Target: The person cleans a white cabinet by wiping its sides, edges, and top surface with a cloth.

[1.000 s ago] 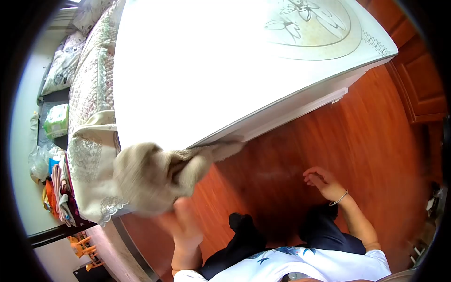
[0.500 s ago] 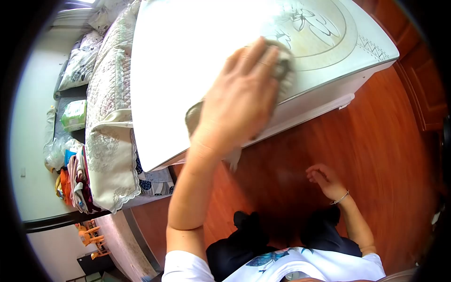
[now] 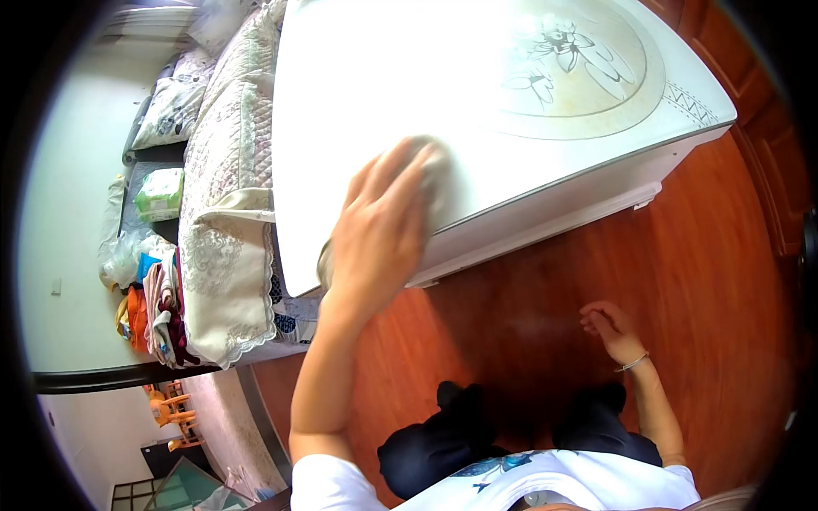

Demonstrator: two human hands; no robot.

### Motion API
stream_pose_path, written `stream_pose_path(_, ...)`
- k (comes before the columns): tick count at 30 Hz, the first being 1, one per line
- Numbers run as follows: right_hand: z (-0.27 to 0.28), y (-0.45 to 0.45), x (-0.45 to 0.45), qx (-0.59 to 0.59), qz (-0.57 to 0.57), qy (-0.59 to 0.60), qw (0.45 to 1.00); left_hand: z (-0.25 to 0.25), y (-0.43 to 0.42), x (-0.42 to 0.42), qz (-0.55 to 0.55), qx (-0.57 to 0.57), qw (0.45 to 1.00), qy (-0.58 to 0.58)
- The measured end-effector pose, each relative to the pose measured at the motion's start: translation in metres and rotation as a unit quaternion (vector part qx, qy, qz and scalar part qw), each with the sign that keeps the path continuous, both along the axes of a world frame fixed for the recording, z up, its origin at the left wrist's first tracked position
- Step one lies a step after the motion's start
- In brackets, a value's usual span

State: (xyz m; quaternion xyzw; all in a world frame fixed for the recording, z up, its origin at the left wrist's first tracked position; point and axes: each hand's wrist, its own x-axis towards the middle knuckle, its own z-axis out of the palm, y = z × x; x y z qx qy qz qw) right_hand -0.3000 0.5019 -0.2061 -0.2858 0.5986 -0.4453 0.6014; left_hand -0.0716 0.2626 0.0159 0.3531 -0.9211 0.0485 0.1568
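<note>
My left hand (image 3: 381, 223) presses a greyish-beige cloth (image 3: 439, 175) onto the glossy white tabletop (image 3: 494, 175), close to its near left corner. The cloth sticks out past my fingertips and a little beside my wrist; the palm hides the rest, and its far edge is blurred. A round panel with flower drawings (image 3: 588, 64) decorates the tabletop to the right of the cloth. My right hand (image 3: 615, 330) hangs over the wooden floor, loosely curled and holding nothing, with a bracelet at the wrist.
Against the table's left side is a quilted, lace-edged cover (image 3: 230, 247). Beyond it are a green-and-white package (image 3: 159, 195) and piled clothes (image 3: 158, 307). Brown wooden cabinet doors (image 3: 754, 128) stand at the right. Reddish wooden floor (image 3: 545, 264) lies below the table edge.
My left hand and the cloth have slid left and toward me, off the round flower panel's edge. The view has shifted slightly; my right hand still hangs loosely.
</note>
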Motion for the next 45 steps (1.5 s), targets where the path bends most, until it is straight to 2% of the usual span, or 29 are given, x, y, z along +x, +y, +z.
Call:
stream_pose_path(3, -0.001, -0.011, 0.010, -0.030, 0.002, 0.006, 1.000, -0.002, -0.011, -0.062, -0.121, -0.015, 0.992, 0.032)
stream_pose_path(6, 0.011, -0.018, 0.014, -0.034, 0.039, 0.015, 0.999, -0.003, -0.002, -0.090, -0.179, 0.051, 0.982, 0.042)
stream_pose_path(8, 0.006, -0.016, 0.015, -0.026, 0.045, 0.031, 0.998, 0.003, -0.010, -0.087, -0.186, 0.032, 0.982, 0.014)
stream_pose_path(10, -0.003, -0.011, 0.011, -0.023, 0.030, 0.022, 0.999, 0.002, -0.032, -0.078, -0.161, 0.045, 0.985, -0.040)
stream_pose_path(12, -0.008, -0.005, 0.005, -0.017, 0.023, 0.010, 1.000, -0.005, -0.073, -0.075, -0.052, 0.041, 0.998, -0.005)
stream_pose_path(16, -0.013, 0.004, -0.016, -0.016, -0.016, 0.003, 1.000, -0.014, -0.152, -0.091, 0.041, 0.051, 0.998, -0.026)
stream_pose_path(20, -0.033, 0.011, -0.033, -0.021, -0.054, -0.051, 0.997, -0.021, -0.181, -0.145, 0.045, 0.043, 0.998, -0.029)
stream_pose_path(24, -0.032, 0.015, -0.044, -0.031, -0.078, -0.043, 0.996, -0.020, -0.167, -0.206, 0.027, 0.063, 0.998, -0.008)
stream_pose_path(30, -0.026, 0.023, -0.049, -0.046, -0.119, -0.063, 0.990, -0.027, -0.106, -0.307, -0.207, 0.030, 0.978, 0.025)
stream_pose_path(34, -0.031, 0.032, -0.049, -0.044, -0.093, -0.055, 0.993, -0.040, -0.050, -0.349, -0.327, 0.037, 0.935, 0.130)
stream_pose_path(36, -0.030, 0.036, -0.048, -0.047, -0.099, -0.057, 0.992, -0.039, -0.033, -0.340, -0.337, 0.052, 0.928, 0.154)
stream_pose_path(40, -0.031, 0.034, -0.040, -0.066, -0.102, -0.046, 0.992, -0.029, 0.004, -0.298, -0.392, 0.007, 0.915, 0.092)
stream_pose_path(43, -0.024, 0.029, -0.033, -0.087, -0.110, -0.045, 0.989, -0.030, 0.031, -0.256, -0.333, -0.008, 0.942, 0.042)
stream_pose_path(45, -0.024, 0.028, -0.031, -0.091, -0.109, -0.046, 0.989, -0.036, 0.036, -0.219, -0.268, -0.137, 0.952, 0.057)
